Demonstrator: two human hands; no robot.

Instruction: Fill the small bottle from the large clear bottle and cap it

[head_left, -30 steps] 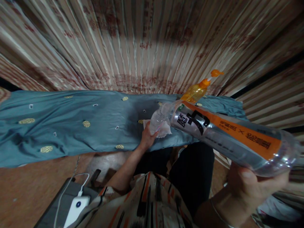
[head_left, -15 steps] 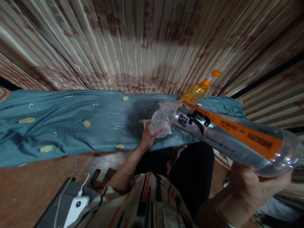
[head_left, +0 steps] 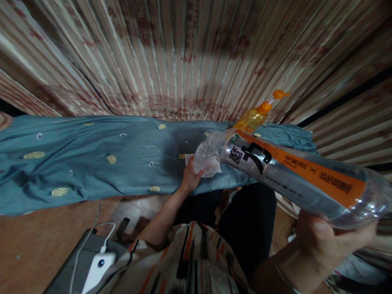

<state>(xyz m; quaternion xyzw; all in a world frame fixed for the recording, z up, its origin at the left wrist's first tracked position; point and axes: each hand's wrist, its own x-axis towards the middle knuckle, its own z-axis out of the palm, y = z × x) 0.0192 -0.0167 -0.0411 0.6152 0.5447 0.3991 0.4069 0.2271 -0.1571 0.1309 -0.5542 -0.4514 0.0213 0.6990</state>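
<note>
My right hand [head_left: 330, 241] is closed around the base end of a large clear plastic drink bottle [head_left: 294, 175] with an orange and grey label. The bottle lies tilted across the right side of the view, its far end pointing left. That end narrows, then widens into a clear rounded part [head_left: 203, 155]. My left hand [head_left: 192, 177] pinches a white tissue [head_left: 212, 166] at this end; its fingers are partly hidden behind the clear plastic. Behind the bottle stands an orange pump bottle [head_left: 252, 118], its lower part covered.
A teal patterned cloth [head_left: 131, 175] covers the long narrow surface before me. Pleated curtains [head_left: 171, 61] hang right behind it. At lower left, a white power bank [head_left: 99, 271] with a cable rests on a dark grey surface [head_left: 69, 263].
</note>
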